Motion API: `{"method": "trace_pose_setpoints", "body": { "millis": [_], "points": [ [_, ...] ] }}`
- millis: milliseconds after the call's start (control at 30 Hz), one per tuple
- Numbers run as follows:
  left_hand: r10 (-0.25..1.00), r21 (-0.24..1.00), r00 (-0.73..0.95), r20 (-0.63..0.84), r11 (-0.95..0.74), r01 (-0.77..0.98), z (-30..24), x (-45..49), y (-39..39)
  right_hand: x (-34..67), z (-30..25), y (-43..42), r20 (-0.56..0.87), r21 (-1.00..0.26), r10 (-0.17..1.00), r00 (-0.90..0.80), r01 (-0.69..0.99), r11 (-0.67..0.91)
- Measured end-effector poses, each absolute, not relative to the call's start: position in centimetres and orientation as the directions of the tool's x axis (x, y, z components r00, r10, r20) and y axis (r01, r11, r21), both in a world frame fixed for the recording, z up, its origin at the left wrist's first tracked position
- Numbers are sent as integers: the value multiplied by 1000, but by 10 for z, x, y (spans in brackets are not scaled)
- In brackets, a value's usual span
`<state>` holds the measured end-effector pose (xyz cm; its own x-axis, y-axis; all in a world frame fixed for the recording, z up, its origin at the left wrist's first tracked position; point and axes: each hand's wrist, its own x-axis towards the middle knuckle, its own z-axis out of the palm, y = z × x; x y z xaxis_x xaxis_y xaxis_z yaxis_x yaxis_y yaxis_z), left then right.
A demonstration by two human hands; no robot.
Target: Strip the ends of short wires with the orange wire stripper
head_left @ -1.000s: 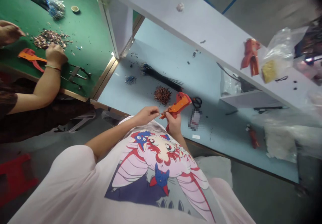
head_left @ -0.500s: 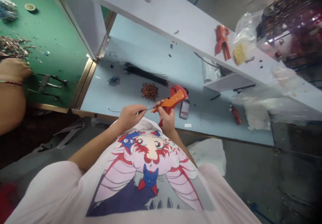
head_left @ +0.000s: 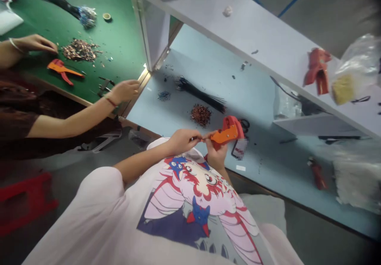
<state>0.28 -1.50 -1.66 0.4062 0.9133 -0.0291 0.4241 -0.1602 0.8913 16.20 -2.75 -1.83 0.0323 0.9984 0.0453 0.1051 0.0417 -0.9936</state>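
In my right hand (head_left: 216, 153) is an orange and red wire stripper (head_left: 228, 133), with my fingers closed round its handles. My left hand (head_left: 185, 141) pinches a thin dark wire (head_left: 195, 138) close to the tool's handle end, and the fingertips of both hands nearly meet. Most of that wire is hidden by my fingers. Just beyond my hands lies a pile of copper-coloured scraps (head_left: 201, 115). Behind the scraps, a bundle of black wires (head_left: 204, 95) rests on the blue tabletop (head_left: 166, 118). A small heap of bluish bits (head_left: 163, 95) is left of it.
At left, a co-worker's arm (head_left: 80, 116) reaches toward the divider between tables. Another stripper (head_left: 64, 69) and a scrap pile (head_left: 79, 50) lie on the green table (head_left: 119, 38). A shelf (head_left: 268, 42) crosses the back, bearing a red tool (head_left: 318, 69). A dark rectangular device (head_left: 239, 149) lies right.
The view has swung left, so more of the co-worker's table shows. My left hand has come closer to my right, and the wire's trailing length no longer shows. The co-worker's arm now reaches rightward.
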Motion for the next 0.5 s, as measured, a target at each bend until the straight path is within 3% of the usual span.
{"method": "trace_pose_setpoints", "body": {
  "millis": [500],
  "points": [
    [905, 798, 412, -106, -169, 578, -23, -2, -19, 160, -23, -29, -5, -994, 1000, -20, 106, -3]
  ]
}}
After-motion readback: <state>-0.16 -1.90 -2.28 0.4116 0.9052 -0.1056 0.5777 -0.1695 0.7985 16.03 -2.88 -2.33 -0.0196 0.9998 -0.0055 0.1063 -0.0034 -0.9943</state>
